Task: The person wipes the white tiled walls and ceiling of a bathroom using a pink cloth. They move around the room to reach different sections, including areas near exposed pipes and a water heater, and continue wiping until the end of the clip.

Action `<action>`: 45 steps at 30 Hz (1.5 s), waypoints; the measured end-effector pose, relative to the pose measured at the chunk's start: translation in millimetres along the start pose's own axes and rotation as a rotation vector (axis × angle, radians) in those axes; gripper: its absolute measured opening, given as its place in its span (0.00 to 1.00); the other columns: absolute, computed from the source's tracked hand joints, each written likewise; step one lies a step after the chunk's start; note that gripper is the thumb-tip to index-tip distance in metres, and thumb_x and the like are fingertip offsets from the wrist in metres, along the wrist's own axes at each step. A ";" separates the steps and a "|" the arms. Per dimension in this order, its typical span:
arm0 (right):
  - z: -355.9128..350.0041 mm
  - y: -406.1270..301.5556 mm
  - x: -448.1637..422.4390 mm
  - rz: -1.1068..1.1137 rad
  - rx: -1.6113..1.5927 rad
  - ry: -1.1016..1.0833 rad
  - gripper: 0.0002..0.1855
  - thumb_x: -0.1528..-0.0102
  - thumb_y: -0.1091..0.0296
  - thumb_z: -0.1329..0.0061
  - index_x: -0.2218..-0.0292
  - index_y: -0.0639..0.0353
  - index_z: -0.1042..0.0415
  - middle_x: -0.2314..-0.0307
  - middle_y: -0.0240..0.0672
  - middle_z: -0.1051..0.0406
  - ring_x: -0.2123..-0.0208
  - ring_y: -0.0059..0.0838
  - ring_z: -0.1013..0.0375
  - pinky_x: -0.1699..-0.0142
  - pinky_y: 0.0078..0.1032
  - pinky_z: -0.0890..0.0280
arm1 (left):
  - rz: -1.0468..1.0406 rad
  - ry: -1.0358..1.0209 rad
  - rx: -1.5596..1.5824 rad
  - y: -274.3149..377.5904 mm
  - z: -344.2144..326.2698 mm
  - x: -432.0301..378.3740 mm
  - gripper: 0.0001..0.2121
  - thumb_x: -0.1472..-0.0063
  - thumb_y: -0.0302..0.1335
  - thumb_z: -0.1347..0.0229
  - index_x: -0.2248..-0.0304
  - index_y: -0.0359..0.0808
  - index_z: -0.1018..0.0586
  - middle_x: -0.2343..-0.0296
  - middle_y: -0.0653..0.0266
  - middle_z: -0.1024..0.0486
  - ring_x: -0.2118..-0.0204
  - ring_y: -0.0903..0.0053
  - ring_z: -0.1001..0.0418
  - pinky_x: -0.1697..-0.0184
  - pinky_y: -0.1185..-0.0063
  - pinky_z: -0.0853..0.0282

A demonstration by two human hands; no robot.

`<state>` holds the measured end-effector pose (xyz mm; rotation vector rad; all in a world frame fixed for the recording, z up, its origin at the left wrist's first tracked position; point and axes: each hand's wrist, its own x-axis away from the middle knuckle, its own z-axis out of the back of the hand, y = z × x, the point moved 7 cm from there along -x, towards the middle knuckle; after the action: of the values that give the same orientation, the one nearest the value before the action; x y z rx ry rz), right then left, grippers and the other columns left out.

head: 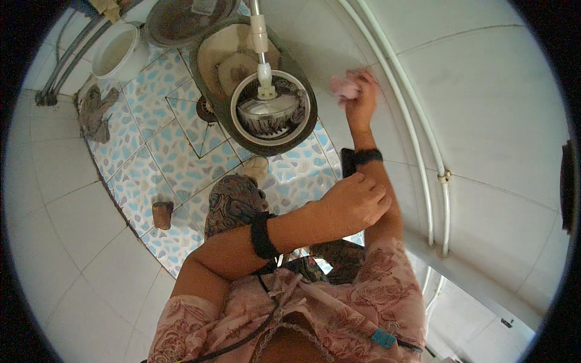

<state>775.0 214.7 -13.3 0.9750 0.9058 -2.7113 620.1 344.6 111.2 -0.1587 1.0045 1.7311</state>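
Observation:
My right hand is raised beside the tiled wall, its fingers around a pale pink cloth; motion blurs both. Across my right forearm lies my left hand, knuckles up and fingers curled. Its fingertips are partly hidden, so I cannot tell whether it grips anything. Ahead of me is an oval mop bucket with murky water. A mop head with dark strands sits in the bucket's round wringer basket. The metal mop handle rises from it.
White pipes run along the right wall. Back left stand a white bucket and a dark basin. A grey rag, a brown block and a floor drain are on the pebble-patterned tiles.

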 end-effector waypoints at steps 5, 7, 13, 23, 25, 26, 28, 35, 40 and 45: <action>-61.3 44.9 31.4 0.194 0.556 -0.592 0.17 0.53 0.70 0.61 0.58 0.56 0.37 0.60 0.40 0.38 0.55 0.38 0.41 0.52 0.33 0.44 | 0.040 -0.145 -0.045 -0.9 -20.6 -6.6 0.10 0.56 0.29 0.53 0.72 0.34 0.31 0.78 0.65 0.34 0.73 0.72 0.33 0.71 0.76 0.37; -59.7 86.3 73.8 0.148 0.421 -0.579 0.21 0.52 0.68 0.59 0.54 0.55 0.40 0.59 0.38 0.38 0.53 0.35 0.42 0.50 0.30 0.45 | 0.026 -0.081 -0.033 0.3 -27.7 -13.5 0.10 0.56 0.29 0.53 0.73 0.34 0.30 0.78 0.65 0.34 0.74 0.72 0.33 0.71 0.76 0.37; 57.3 109.4 242.7 -0.327 0.329 -0.718 0.09 0.52 0.65 0.61 0.69 0.58 0.34 0.70 0.38 0.33 0.66 0.33 0.33 0.61 0.26 0.39 | 0.030 -0.068 -0.086 2.5 -24.5 -6.7 0.08 0.56 0.29 0.53 0.75 0.35 0.30 0.80 0.65 0.33 0.76 0.73 0.33 0.73 0.75 0.37; -16.7 105.1 180.3 0.031 0.549 -0.683 0.18 0.50 0.69 0.65 0.56 0.59 0.39 0.58 0.39 0.38 0.53 0.36 0.41 0.49 0.29 0.47 | -0.011 -0.279 -0.029 17.6 -64.4 -5.0 0.08 0.55 0.28 0.54 0.74 0.34 0.30 0.78 0.62 0.31 0.74 0.71 0.31 0.71 0.75 0.37; -56.1 77.1 112.3 0.107 0.395 -0.531 0.15 0.49 0.70 0.67 0.59 0.59 0.36 0.58 0.40 0.37 0.54 0.36 0.40 0.49 0.29 0.47 | 0.039 -0.306 -0.061 11.2 -68.9 -4.9 0.09 0.54 0.28 0.54 0.73 0.33 0.30 0.77 0.62 0.30 0.73 0.71 0.31 0.71 0.74 0.37; -67.8 81.6 96.8 0.013 0.077 -0.454 0.15 0.48 0.70 0.67 0.59 0.60 0.36 0.58 0.41 0.37 0.55 0.36 0.39 0.50 0.29 0.47 | 0.058 -0.325 -0.100 9.0 -69.7 -7.4 0.09 0.54 0.28 0.54 0.72 0.33 0.30 0.77 0.62 0.30 0.73 0.71 0.31 0.70 0.74 0.37; -84.9 94.0 79.9 -0.105 -0.319 -0.377 0.15 0.48 0.69 0.66 0.60 0.60 0.36 0.59 0.40 0.37 0.56 0.34 0.38 0.51 0.29 0.45 | 0.101 -0.353 -0.182 0.9 -70.5 -11.5 0.11 0.53 0.29 0.55 0.70 0.33 0.30 0.76 0.62 0.30 0.72 0.71 0.31 0.70 0.74 0.38; -26.8 115.0 208.3 -0.408 0.036 -0.705 0.06 0.51 0.67 0.60 0.73 0.60 0.36 0.75 0.43 0.35 0.71 0.37 0.33 0.65 0.27 0.39 | 0.121 -0.441 -0.140 -5.2 -85.1 -3.6 0.10 0.53 0.29 0.55 0.70 0.34 0.30 0.76 0.61 0.30 0.73 0.71 0.31 0.69 0.73 0.38; 113.8 125.4 319.2 -0.791 -0.045 -0.750 0.12 0.52 0.64 0.61 0.66 0.58 0.34 0.67 0.41 0.33 0.61 0.38 0.36 0.56 0.31 0.42 | 0.037 -0.272 -0.211 7.8 -75.9 -3.9 0.09 0.54 0.28 0.54 0.72 0.34 0.30 0.78 0.63 0.31 0.74 0.71 0.31 0.71 0.73 0.37; 142.1 102.2 275.1 -0.454 0.208 -0.600 0.17 0.54 0.65 0.59 0.60 0.58 0.36 0.60 0.40 0.37 0.56 0.37 0.39 0.52 0.30 0.44 | -0.014 -0.340 -0.124 23.7 -79.7 -8.9 0.07 0.53 0.28 0.54 0.75 0.35 0.29 0.79 0.62 0.31 0.74 0.69 0.30 0.71 0.75 0.35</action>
<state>513.0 73.0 -145.9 -0.0807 0.7970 -3.2183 575.6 281.9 78.4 0.0496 0.6464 1.7354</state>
